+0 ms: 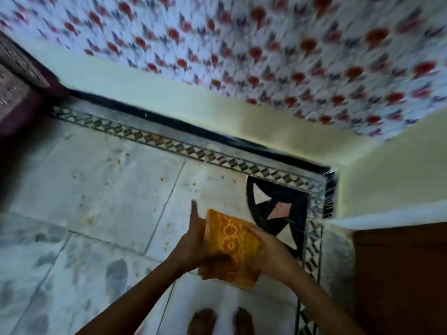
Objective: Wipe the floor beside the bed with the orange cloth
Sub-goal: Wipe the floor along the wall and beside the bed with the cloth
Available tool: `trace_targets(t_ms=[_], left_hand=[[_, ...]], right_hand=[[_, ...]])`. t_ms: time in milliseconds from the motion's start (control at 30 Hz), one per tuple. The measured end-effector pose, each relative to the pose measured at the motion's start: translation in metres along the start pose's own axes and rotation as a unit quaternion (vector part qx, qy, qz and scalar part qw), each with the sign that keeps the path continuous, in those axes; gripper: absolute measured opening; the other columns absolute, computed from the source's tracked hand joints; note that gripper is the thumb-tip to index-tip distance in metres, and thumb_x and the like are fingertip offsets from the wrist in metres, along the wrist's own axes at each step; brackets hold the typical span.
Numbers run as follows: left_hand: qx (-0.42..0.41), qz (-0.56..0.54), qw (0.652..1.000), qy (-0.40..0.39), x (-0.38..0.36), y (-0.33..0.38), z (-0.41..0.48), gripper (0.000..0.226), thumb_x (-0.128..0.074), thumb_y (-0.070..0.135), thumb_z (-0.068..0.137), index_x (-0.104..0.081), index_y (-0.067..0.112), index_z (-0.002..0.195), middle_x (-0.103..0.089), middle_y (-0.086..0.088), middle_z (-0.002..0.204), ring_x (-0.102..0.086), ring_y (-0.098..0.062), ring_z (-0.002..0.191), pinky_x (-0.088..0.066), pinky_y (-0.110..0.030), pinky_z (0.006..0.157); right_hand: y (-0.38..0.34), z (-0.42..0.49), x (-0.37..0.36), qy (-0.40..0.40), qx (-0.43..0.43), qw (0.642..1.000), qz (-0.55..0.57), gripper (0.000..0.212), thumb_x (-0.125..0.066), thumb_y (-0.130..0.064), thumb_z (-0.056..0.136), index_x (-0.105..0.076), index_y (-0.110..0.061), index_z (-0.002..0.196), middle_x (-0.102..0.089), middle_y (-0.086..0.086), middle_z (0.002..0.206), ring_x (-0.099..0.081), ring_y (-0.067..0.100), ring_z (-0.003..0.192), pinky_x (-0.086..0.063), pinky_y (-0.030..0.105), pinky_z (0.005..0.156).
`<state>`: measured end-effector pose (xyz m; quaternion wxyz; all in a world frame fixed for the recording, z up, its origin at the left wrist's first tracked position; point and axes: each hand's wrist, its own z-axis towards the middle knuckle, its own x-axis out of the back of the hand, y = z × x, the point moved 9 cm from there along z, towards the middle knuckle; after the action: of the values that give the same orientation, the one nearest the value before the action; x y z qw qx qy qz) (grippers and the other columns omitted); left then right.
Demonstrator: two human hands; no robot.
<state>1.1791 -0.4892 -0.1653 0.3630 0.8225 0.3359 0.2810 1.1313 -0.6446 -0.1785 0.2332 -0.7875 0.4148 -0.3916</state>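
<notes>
The orange patterned cloth (232, 245) is folded and held up in the air between both hands, above the pale tiled floor (101, 189). My left hand (193, 240) grips its left edge with the fingers pointing up. My right hand (271, 252) grips its right side from behind. The bed (278, 52), covered by a white sheet with red and blue flowers, fills the top of the view; its cream side panel (183, 102) meets the floor along a dark strip. Small yellow crumbs and smudges dot the tiles near the bed. The whole frame is motion-blurred.
A patterned tile border (183, 148) runs along the bed and turns at a black and pink corner motif (278, 209). Dark maroon furniture (17, 93) stands at the left, a brown wooden panel (401, 274) at the right. My bare feet (222, 321) are at the bottom edge.
</notes>
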Motion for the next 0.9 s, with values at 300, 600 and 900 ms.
trace_targets(t_ms=[300,600,900], left_hand=[[-0.219,0.471,0.853,0.041,-0.016,-0.188,0.177,0.042,-0.060,0.041,0.074,-0.061,0.029,0.114,-0.056,-0.012,0.115,-0.051,-0.037,0.105,-0.048,-0.036,0.080],[-0.434,0.510,0.724,0.166,0.005,-0.191,0.176,0.033,-0.063,0.038,0.078,-0.068,0.021,0.105,-0.067,-0.002,0.112,-0.058,-0.028,0.112,-0.025,-0.064,0.102],[-0.338,0.430,0.830,0.115,-0.022,-0.299,0.171,0.032,-0.048,0.032,0.087,-0.068,0.017,0.105,-0.068,-0.004,0.106,-0.065,-0.023,0.088,-0.053,-0.031,0.069]], right_hand=[[0.103,0.196,-0.082,0.129,0.042,0.961,-0.240,0.019,-0.073,-0.027,0.065,-0.066,-0.028,0.083,-0.053,-0.003,0.107,-0.054,0.019,0.102,-0.048,0.030,0.077],[0.079,0.186,-0.105,0.154,0.272,0.910,-0.272,0.034,-0.075,-0.036,0.066,-0.062,-0.027,0.096,-0.061,-0.007,0.090,-0.058,0.013,0.081,-0.049,0.031,0.068],[0.199,0.234,-0.237,0.192,0.035,0.917,-0.348,0.074,-0.033,-0.070,0.067,-0.049,-0.037,0.132,-0.044,0.017,0.138,-0.042,0.038,0.116,-0.042,0.051,0.089]])
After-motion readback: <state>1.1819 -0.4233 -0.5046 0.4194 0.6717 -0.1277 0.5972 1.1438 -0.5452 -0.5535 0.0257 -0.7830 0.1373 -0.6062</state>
